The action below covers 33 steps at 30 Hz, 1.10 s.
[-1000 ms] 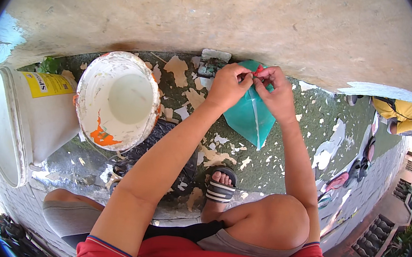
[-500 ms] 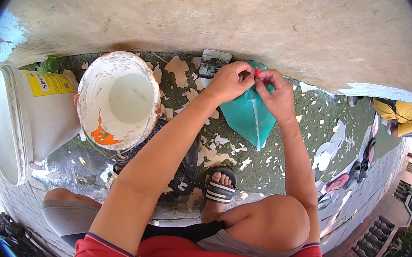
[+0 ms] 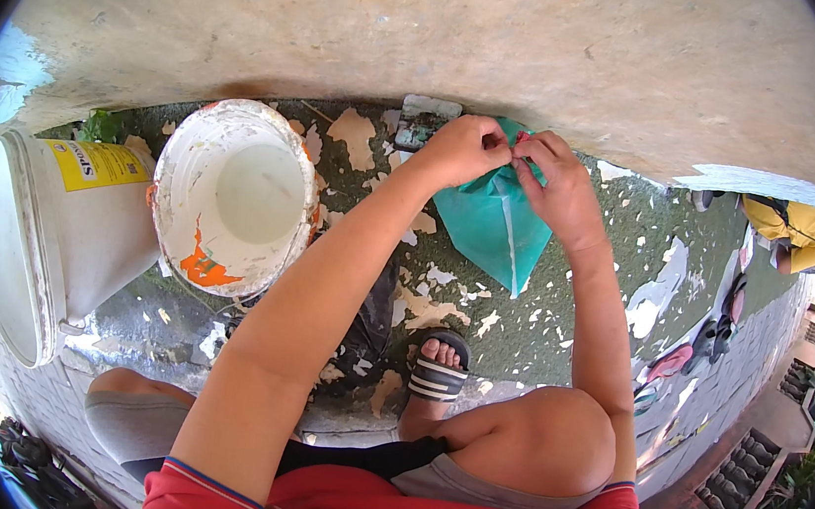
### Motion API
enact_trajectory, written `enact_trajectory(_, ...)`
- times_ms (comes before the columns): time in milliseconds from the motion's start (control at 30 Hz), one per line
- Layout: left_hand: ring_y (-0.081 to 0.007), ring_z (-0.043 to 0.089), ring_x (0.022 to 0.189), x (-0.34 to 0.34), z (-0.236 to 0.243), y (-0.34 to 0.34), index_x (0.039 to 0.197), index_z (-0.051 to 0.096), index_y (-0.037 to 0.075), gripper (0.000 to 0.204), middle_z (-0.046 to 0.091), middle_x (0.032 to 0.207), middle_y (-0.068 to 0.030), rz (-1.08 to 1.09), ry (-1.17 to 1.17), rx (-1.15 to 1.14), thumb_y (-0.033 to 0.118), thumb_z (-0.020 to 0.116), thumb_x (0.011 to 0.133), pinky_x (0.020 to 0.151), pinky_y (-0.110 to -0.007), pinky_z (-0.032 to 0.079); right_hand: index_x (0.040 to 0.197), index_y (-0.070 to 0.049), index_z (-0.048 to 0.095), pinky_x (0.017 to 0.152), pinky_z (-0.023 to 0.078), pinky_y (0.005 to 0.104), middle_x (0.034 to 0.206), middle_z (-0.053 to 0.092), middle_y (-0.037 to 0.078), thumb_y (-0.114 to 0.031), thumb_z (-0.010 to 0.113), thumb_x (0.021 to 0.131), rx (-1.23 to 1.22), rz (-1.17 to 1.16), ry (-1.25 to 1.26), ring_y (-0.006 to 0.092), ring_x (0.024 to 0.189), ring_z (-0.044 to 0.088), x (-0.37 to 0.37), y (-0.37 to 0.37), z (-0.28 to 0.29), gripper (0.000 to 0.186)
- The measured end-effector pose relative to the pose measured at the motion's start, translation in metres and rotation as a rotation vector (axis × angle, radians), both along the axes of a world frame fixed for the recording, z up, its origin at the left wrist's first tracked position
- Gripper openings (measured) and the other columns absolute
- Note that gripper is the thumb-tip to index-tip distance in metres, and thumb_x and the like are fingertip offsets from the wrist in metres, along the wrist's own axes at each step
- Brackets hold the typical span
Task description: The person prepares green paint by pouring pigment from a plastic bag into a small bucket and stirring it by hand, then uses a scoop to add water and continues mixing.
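Note:
A green plastic bag [image 3: 495,232] with a pale seam stands on the ground close to the wall, its top gathered. At its neck is a small red tie [image 3: 522,139]. My left hand [image 3: 466,151] is closed in a pinch at the left side of the tie, thumb and forefinger curled together. My right hand [image 3: 562,186] pinches the red tie from the other side, fingers bent over it. Much of the bag's neck is hidden behind my fingers.
A paint-stained white bucket [image 3: 170,200] holding cloudy liquid stands to the left, beside a lidded white pail [image 3: 80,250]. A grey block [image 3: 429,118] rests against the peeling wall [image 3: 370,42]. Paint flakes litter the ground. A person in yellow [image 3: 797,231] is at far right, near several sandals [image 3: 706,341].
My right hand has shifted slightly right and turned, its fingers now bent over the tie. My left hand moved a little up and right. The bag stays in place.

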<state>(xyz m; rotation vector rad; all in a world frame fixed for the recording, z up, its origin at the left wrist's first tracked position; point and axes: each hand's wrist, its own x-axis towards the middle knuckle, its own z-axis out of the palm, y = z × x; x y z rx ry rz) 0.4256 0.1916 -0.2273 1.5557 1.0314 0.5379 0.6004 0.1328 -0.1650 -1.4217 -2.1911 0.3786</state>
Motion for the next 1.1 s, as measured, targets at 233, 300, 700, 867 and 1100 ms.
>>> enact_trajectory(233, -0.0197, 0.067, 0.082, 0.000, 0.008, 0.006, 0.098, 0.071, 0.000, 0.028, 0.073, 0.090, -0.0137, -0.093, 0.060, -0.032, 0.023, 0.069, 0.083, 0.076, -0.035, 0.052, 0.095, -0.005, 0.060, 0.077, 0.055, 0.0431, 0.096, 0.062, 0.012, -0.003, 0.069, 0.079, -0.163, 0.012, -0.115, 0.0348, 0.091, 0.064, 0.002, 0.004, 0.009, 0.018)
enact_trajectory(300, -0.0196, 0.067, 0.082, 0.000, 0.008, 0.007, 0.098, 0.071, 0.000, 0.027, 0.073, 0.091, -0.0134, -0.121, 0.087, -0.024, 0.022, 0.069, 0.084, 0.076, -0.034, 0.052, 0.094, -0.005, 0.060, 0.077, 0.055, 0.0430, 0.095, 0.062, 0.012, -0.003, 0.069, 0.077, -0.179, 0.026, -0.136, 0.0343, 0.090, 0.064, 0.002, 0.005, 0.011, 0.019)
enact_trajectory(700, -0.0202, 0.066, 0.085, -0.012, 0.004, 0.008, 0.102, 0.072, 0.003, 0.027, 0.071, 0.093, -0.0113, -0.244, -0.047, 0.084, 0.025, 0.071, 0.086, 0.076, -0.034, 0.052, 0.088, -0.003, 0.057, 0.066, 0.051, 0.0361, 0.079, 0.061, 0.011, -0.003, 0.070, 0.074, -0.324, -0.003, 0.139, 0.0245, 0.071, 0.062, 0.013, 0.009, -0.015, 0.019)
enact_trajectory(867, -0.0271, 0.065, 0.088, -0.003, -0.001, 0.003, 0.099, 0.074, 0.004, 0.027, 0.065, 0.093, -0.0135, -0.194, -0.053, 0.249, 0.025, 0.072, 0.082, 0.079, -0.037, 0.052, 0.087, -0.002, 0.056, 0.064, 0.049, 0.0304, 0.074, 0.058, 0.007, -0.001, 0.068, 0.075, -0.402, -0.023, 0.285, 0.0166, 0.068, 0.057, 0.022, 0.010, -0.016, 0.017)
enact_trajectory(1100, -0.0327, 0.065, 0.092, 0.003, -0.007, -0.005, 0.092, 0.072, 0.001, 0.027, 0.066, 0.099, -0.0187, -0.100, 0.063, 0.158, 0.027, 0.069, 0.082, 0.081, -0.041, 0.052, 0.091, -0.002, 0.057, 0.069, 0.053, 0.0382, 0.090, 0.062, 0.011, 0.000, 0.068, 0.077, -0.261, 0.026, -0.006, 0.0281, 0.076, 0.064, 0.004, 0.006, 0.009, 0.018)
